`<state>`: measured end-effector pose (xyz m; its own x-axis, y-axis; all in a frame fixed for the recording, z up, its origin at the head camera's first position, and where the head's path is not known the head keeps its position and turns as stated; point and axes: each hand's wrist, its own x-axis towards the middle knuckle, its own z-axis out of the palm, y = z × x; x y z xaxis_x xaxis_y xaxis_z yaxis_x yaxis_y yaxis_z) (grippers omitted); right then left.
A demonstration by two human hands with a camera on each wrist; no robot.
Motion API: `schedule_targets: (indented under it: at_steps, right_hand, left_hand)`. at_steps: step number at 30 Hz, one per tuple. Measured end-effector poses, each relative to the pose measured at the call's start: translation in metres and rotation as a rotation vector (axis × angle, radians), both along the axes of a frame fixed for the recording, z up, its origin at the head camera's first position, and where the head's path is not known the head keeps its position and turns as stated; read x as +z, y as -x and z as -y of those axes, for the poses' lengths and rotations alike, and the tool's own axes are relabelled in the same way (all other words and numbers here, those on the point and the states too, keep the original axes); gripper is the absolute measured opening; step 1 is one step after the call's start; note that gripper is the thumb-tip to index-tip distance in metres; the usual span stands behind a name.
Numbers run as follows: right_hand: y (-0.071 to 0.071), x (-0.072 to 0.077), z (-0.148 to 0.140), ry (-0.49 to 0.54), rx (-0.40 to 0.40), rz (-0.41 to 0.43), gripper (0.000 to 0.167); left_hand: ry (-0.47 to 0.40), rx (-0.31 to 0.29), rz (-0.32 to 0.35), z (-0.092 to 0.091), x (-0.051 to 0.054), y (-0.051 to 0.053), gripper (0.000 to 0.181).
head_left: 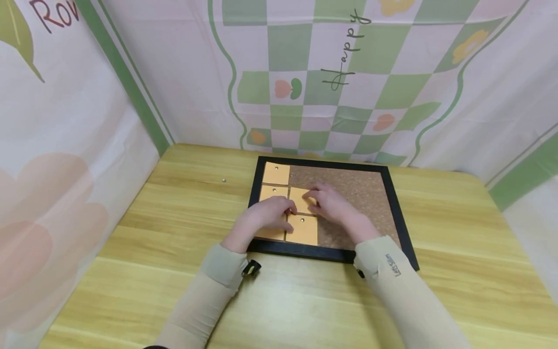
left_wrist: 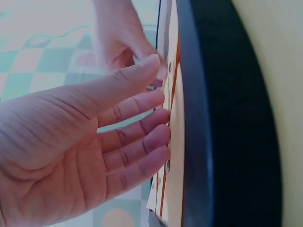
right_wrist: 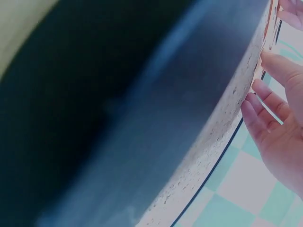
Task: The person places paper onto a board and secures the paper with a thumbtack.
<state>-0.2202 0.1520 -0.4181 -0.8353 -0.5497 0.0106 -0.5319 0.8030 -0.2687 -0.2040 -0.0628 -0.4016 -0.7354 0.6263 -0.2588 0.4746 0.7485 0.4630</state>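
Note:
A cork board (head_left: 348,179) in a black frame lies flat on the wooden table. Several orange square paper notes (head_left: 303,232) cover its left part, and silver pins show near the top of some. My left hand (head_left: 270,213) reaches over the left notes, its fingertips touching paper in the left wrist view. My right hand (head_left: 333,206) touches the upper note (head_left: 298,198) of the second column at its right side. In the right wrist view, the fingers of that hand (right_wrist: 284,123) are spread and bent slightly against the board. Whether a pin is under either hand is hidden.
One small silver pin (head_left: 224,181) lies on the table (head_left: 187,203) left of the board. The black frame (head_left: 301,249) forms a raised border. A printed cloth (head_left: 287,53) hangs behind the table, with more cloth at both sides.

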Motion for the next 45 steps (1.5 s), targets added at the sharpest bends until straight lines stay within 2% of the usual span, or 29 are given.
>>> schedule_targets:
  at_steps: [4, 9, 14, 16, 22, 26, 29, 35, 41, 45]
  right_hand:
    - [0.000, -0.002, -0.003, 0.016, 0.015, -0.008, 0.032]
    - [-0.001, -0.001, -0.006, 0.014, 0.014, 0.005, 0.036]
    - [0.000, 0.001, -0.006, -0.005, 0.019, 0.007, 0.038]
    - [0.000, 0.002, -0.007, -0.007, 0.019, 0.009, 0.038]
    - [0.001, 0.001, -0.010, 0.033, 0.005, 0.028, 0.041]
    - [0.002, -0.002, -0.012, 0.063, 0.000, 0.037, 0.041]
    - [0.001, -0.004, -0.013, 0.061, 0.001, 0.043, 0.041]
    - [0.000, -0.003, -0.013, 0.045, -0.007, 0.059, 0.041]
    - [-0.002, -0.002, -0.013, 0.027, -0.028, 0.074, 0.041]
    - [-0.002, -0.001, -0.011, 0.023, -0.024, 0.072, 0.040]
  left_hand:
    - [-0.100, 0.015, -0.031, 0.012, 0.001, 0.010, 0.038]
    - [-0.226, 0.111, -0.073, 0.039, 0.000, 0.027, 0.032]
    - [-0.326, 0.250, -0.080, 0.071, -0.004, 0.043, 0.025]
    - [-0.357, 0.325, -0.081, 0.084, -0.008, 0.048, 0.025]
    - [-0.445, 0.578, -0.076, 0.116, -0.017, 0.053, 0.024]
    - [-0.460, 0.696, -0.060, 0.129, -0.023, 0.055, 0.027]
    - [-0.427, 0.716, -0.080, 0.135, -0.028, 0.060, 0.032]
    - [-0.339, 0.690, -0.141, 0.143, -0.031, 0.070, 0.038]
    - [-0.296, 0.643, -0.109, 0.145, -0.025, 0.075, 0.032]
    - [-0.284, 0.649, -0.107, 0.146, -0.025, 0.076, 0.029]
